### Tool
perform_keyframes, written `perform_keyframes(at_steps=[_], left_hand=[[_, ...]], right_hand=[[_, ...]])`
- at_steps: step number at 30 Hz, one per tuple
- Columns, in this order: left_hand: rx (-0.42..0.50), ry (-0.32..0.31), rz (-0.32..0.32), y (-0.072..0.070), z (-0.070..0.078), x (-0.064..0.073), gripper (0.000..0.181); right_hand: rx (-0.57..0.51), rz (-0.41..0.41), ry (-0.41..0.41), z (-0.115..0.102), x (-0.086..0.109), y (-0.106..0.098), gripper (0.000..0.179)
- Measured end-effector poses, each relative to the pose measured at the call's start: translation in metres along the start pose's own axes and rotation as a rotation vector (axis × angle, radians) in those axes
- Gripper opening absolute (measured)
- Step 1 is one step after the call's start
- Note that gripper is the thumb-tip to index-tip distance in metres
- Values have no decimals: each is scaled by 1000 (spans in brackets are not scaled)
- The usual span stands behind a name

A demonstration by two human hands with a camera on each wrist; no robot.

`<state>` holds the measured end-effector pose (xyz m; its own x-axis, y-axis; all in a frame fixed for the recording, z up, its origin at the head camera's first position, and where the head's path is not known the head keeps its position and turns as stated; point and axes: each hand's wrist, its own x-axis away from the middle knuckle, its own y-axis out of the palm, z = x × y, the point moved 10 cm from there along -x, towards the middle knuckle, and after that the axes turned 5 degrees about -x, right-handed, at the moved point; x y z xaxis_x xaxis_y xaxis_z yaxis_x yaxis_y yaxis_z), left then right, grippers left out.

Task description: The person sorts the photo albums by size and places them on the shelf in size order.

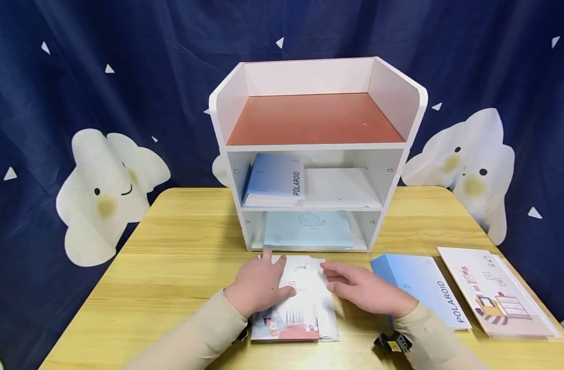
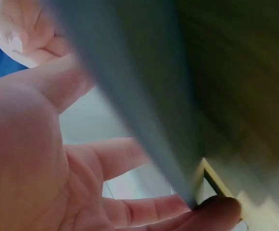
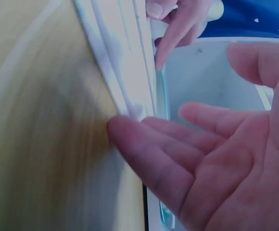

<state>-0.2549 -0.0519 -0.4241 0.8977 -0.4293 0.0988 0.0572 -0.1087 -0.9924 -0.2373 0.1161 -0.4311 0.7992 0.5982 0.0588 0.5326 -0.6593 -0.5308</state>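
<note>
A stack of thin booklets, the top one pale with a red band along its near edge, lies on the table in front of the small shelf. My left hand rests on its left part, fingers spread and thumb across the cover. In the left wrist view, the stack's blurred grey side crosses in front of the thumb and some fingers. At the stack's right side is my right hand, fingers extended. Its fingertips are right at the layered edges in the right wrist view.
Behind the stack stands a white shelf, with a blue POLAROID box on its middle level and a light blue whale booklet below. Another POLAROID box and an illustrated booklet lie on the right of the wooden table.
</note>
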Motion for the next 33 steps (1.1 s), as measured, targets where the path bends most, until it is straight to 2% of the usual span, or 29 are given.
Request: perform_keyframes(at_steps=[2, 4, 7, 9, 12, 15, 17, 19, 21, 23, 25, 29, 33], left_hand=[[29, 5, 6, -1, 2, -2, 81], [101, 21, 17, -2, -2, -3, 76], [327, 19, 38, -1, -19, -4, 70], [549, -11, 36, 6, -36, -1, 70], [1003, -75, -38, 29, -57, 4, 71], [1429, -111, -191, 54, -57, 11, 66], [1573, -93, -273, 61, -49, 15, 61], [1622, -49, -316, 62, -41, 16, 55], [1617, -9, -322, 59, -34, 16, 50], [1616, 17, -310, 57, -31, 16, 52], [1636, 33, -323, 57, -27, 17, 58], [1752, 49, -356, 63, -19, 21, 72], [1875, 94, -421, 69, -6, 27, 67]], right_hand=[[-1, 27, 15, 1, 1, -5, 53], [-70, 36, 41, 4, 2, -9, 53], [-314, 23, 98, 12, 6, -12, 58], [-544, 5, 134, 18, 11, -12, 61], [-843, -22, 171, 28, 21, -10, 66], [-1030, -60, 178, 34, 30, -4, 66], [-1106, -70, 167, 35, 32, -2, 65], [-1147, -65, 155, 35, 32, 0, 64], [-1166, -40, 144, 35, 31, 2, 64], [-1170, -7, 147, 36, 31, 4, 64], [-1172, 9, 158, 36, 31, 9, 63], [-1175, 20, 178, 34, 28, 19, 66], [-1172, 63, 164, 34, 23, 18, 67]])
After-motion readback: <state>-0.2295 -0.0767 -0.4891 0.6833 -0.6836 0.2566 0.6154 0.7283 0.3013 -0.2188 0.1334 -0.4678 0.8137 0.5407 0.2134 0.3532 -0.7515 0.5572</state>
